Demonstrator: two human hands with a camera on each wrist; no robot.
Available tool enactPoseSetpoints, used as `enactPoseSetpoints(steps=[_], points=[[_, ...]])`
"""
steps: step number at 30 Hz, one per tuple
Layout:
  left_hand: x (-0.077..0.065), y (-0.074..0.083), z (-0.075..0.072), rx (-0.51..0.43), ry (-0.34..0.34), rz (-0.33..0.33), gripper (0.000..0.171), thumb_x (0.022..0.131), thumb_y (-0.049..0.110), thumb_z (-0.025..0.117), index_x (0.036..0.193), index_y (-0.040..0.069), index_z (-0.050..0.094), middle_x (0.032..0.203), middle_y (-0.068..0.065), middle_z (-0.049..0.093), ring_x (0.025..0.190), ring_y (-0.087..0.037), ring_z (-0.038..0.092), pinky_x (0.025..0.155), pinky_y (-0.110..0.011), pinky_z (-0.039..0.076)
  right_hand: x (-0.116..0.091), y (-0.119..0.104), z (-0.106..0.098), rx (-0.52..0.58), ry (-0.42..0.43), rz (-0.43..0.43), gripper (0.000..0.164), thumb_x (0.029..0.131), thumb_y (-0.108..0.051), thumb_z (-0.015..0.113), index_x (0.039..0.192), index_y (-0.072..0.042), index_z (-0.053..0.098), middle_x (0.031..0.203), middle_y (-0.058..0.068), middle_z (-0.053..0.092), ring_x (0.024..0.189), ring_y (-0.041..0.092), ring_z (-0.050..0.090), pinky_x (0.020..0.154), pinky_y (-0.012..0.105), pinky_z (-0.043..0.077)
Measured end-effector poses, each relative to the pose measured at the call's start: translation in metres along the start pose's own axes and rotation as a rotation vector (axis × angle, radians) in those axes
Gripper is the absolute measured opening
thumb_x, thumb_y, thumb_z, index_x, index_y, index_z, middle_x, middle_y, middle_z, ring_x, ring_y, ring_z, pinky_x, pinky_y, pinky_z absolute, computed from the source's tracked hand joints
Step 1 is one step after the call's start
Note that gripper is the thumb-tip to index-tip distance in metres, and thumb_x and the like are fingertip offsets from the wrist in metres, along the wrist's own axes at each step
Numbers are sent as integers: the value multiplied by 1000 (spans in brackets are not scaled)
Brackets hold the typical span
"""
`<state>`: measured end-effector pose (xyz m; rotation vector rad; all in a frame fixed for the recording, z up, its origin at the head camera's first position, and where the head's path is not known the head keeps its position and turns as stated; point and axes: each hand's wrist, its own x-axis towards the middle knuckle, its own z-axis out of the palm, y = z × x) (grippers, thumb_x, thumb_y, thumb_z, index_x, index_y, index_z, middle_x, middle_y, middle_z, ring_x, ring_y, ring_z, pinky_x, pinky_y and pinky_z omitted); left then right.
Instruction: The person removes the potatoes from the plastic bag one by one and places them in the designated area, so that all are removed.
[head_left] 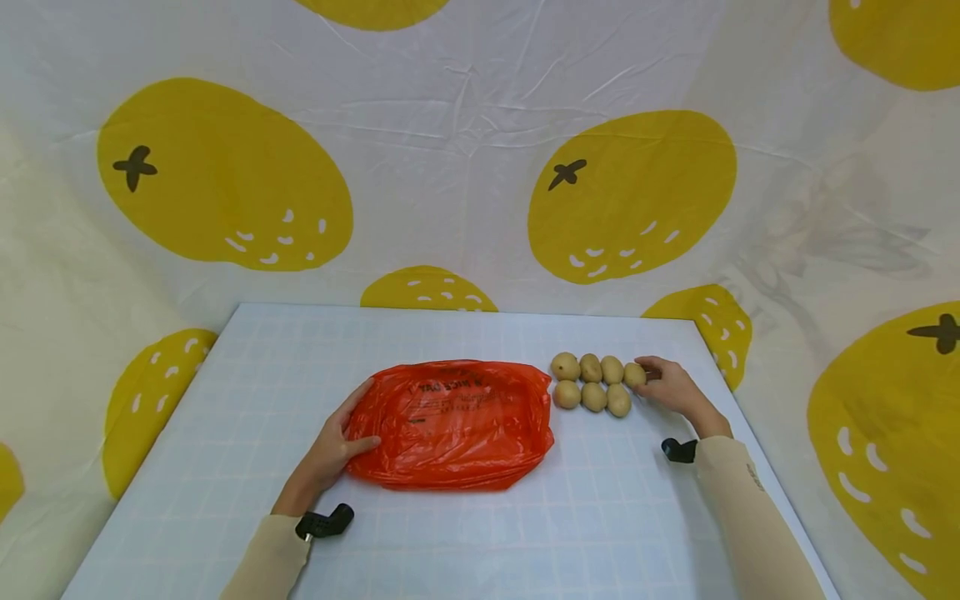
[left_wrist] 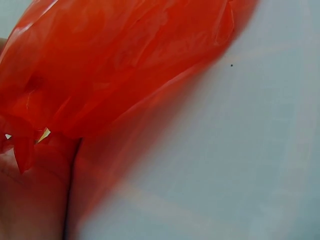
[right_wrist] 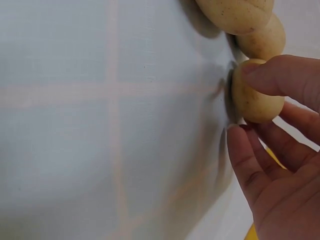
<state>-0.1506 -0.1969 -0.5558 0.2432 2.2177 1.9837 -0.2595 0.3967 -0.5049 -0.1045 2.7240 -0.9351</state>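
A red plastic bag [head_left: 457, 425] with dark print lies flattened on the table, wide side to side. At its left end my left hand [head_left: 330, 447] holds it, thumb over the top and fingers along the far edge. The bag [left_wrist: 115, 65] fills much of the left wrist view and hides most of that hand. To the bag's right, several potatoes [head_left: 591, 367] lie in two short rows. My right hand [head_left: 675, 390] pinches the potato [head_left: 634, 374] at the right end of the far row. In the right wrist view, the thumb lies on this potato [right_wrist: 257, 102], with fingers behind it.
A pale checked cloth covers the table [head_left: 465, 550]. Behind it hangs a white curtain [head_left: 465, 192] printed with yellow fruit, which also runs along both sides. Each wrist carries a small black device [head_left: 325, 522].
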Motion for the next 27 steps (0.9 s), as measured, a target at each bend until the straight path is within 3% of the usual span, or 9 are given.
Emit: enactPoseSetpoints(steps=[10,17,23,27], points=[[2,3,-1,40,1,-36,98,87,7,78,166,24,22,173,-11,16,156,-42,19,99,-14,48,-1,-3,-1,25,-6,28,67,96,-21,71,151,4,42,151,31,45,133,49,50,110,62,44],[4,8,-3,28,-10,-57,93,89,8,76,165,23,25,173,-9,17,157,-41,17,100,-16,48,0,-9,-4,-35,-32,16,71,94,-23,74,151,3,41,151,31,45,134,51,47,110,64,43],[2,10,-12,35,-21,-34,92,90,8,76,165,22,24,172,-9,19,155,-41,22,97,-16,51,-4,-14,-5,-76,-54,21,79,93,-26,75,154,3,35,151,36,43,135,55,45,109,67,42],[-2,17,-23,67,-30,-10,93,92,10,75,166,14,18,172,-14,17,153,-45,26,97,-14,50,-6,-18,-7,-94,-61,18,85,93,-30,74,157,3,29,153,39,38,136,58,42,110,68,39]])
